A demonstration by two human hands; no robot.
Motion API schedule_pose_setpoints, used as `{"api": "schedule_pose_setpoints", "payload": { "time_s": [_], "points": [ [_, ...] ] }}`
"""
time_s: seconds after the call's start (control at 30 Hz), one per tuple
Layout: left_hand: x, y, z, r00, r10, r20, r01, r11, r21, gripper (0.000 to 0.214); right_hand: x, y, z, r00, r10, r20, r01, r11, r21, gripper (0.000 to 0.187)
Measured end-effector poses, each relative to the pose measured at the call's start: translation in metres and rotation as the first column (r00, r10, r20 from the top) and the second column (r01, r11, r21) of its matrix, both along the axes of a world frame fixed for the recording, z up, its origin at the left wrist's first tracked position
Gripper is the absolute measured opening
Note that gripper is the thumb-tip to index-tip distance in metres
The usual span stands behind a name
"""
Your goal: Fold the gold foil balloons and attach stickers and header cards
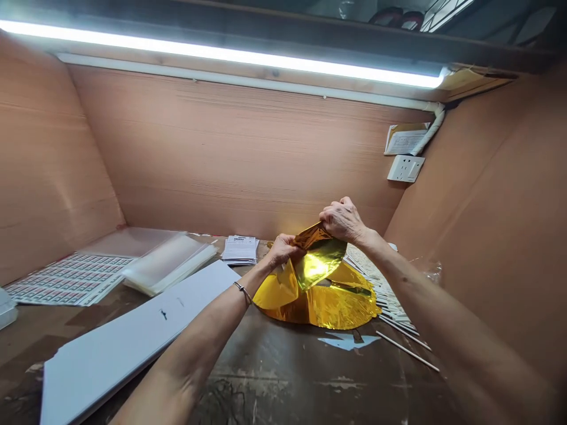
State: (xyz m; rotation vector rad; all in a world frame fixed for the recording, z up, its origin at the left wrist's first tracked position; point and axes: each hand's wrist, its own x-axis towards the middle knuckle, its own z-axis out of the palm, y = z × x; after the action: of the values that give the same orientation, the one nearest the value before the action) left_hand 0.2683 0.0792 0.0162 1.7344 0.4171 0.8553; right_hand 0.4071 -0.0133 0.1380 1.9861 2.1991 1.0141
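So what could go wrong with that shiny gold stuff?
The gold foil looks thin, and the left hand and right hand both grip it, so it might crease or tear. Foil also lies right beside loose white sticks, so dragging it could scatter some.

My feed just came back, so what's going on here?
A person's left hand and right hand both grip a shiny gold sheet, holding it up over more gold material on the table. Whether the two are joined is unclear. White sticks lie to the right, a long white slab to the left.
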Motion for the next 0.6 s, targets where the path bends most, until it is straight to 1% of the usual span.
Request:
{"api": "schedule_pose_setpoints", "payload": {
  "time_s": [0.03, 0.07, 0.13, 0.2, 0.3, 0.37, 0.4, 0.47, 0.53, 0.57, 0.6],
  "points": [
    [-0.007, 0.005, -0.004, 1.0, 0.023, -0.018, -0.024, 1.0, -0.017, 0.023, -0.003, 0.002, 0.006, 0.999, 0.021, 0.029, -0.021, 1.0, -0.002, 0.023],
    [-0.013, 0.01, -0.007, 0.997, 0.073, -0.023, -0.073, 0.997, -0.018, 0.021, -0.006, 0.005, 0.013, 0.998, 0.04, 0.057, -0.039, 0.999, -0.008, 0.022],
    [-0.026, 0.021, -0.006, 0.981, 0.196, -0.001, -0.196, 0.981, 0.015, 0.021, -0.012, 0.009, 0.028, 0.993, 0.069, 0.092, -0.069, 0.998, -0.004, 0.021],
    [-0.04, 0.033, 0.006, 0.952, 0.303, 0.029, -0.305, 0.95, 0.073, 0.023, -0.018, 0.013, 0.045, 0.991, 0.089, 0.103, -0.094, 0.995, 0.043, 0.021],
    [-0.061, 0.043, 0.034, 0.911, 0.409, 0.043, -0.41, 0.895, 0.177, 0.03, -0.029, 0.016, 0.075, 0.988, 0.108, 0.114, -0.123, 0.984, 0.127, 0.02],
    [-0.073, 0.043, 0.048, 0.892, 0.445, 0.08, -0.45, 0.858, 0.249, 0.034, -0.038, 0.015, 0.095, 0.983, 0.127, 0.133, -0.148, 0.976, 0.159, 0.02],
    [-0.078, 0.04, 0.051, 0.895, 0.436, 0.098, -0.445, 0.85, 0.282, 0.035, -0.043, 0.015, 0.104, 0.981, 0.135, 0.142, -0.159, 0.972, 0.172, 0.021],
    [-0.085, 0.033, 0.048, 0.917, 0.385, 0.105, -0.397, 0.855, 0.335, 0.03, -0.052, 0.011, 0.12, 0.976, 0.149, 0.16, -0.179, 0.965, 0.194, 0.027],
    [-0.088, 0.024, 0.037, 0.938, 0.345, 0.026, -0.328, 0.863, 0.384, 0.026, -0.06, 0.003, 0.132, 0.97, 0.152, 0.19, -0.192, 0.959, 0.21, 0.036],
    [-0.089, 0.02, 0.03, 0.932, 0.36, -0.038, -0.314, 0.855, 0.412, 0.023, -0.062, -0.004, 0.136, 0.966, 0.153, 0.21, -0.197, 0.958, 0.209, 0.041],
    [-0.089, 0.016, 0.023, 0.91, 0.4, -0.105, -0.316, 0.836, 0.449, 0.02, -0.063, -0.012, 0.139, 0.96, 0.154, 0.235, -0.203, 0.959, 0.199, 0.045]
  ]
}}
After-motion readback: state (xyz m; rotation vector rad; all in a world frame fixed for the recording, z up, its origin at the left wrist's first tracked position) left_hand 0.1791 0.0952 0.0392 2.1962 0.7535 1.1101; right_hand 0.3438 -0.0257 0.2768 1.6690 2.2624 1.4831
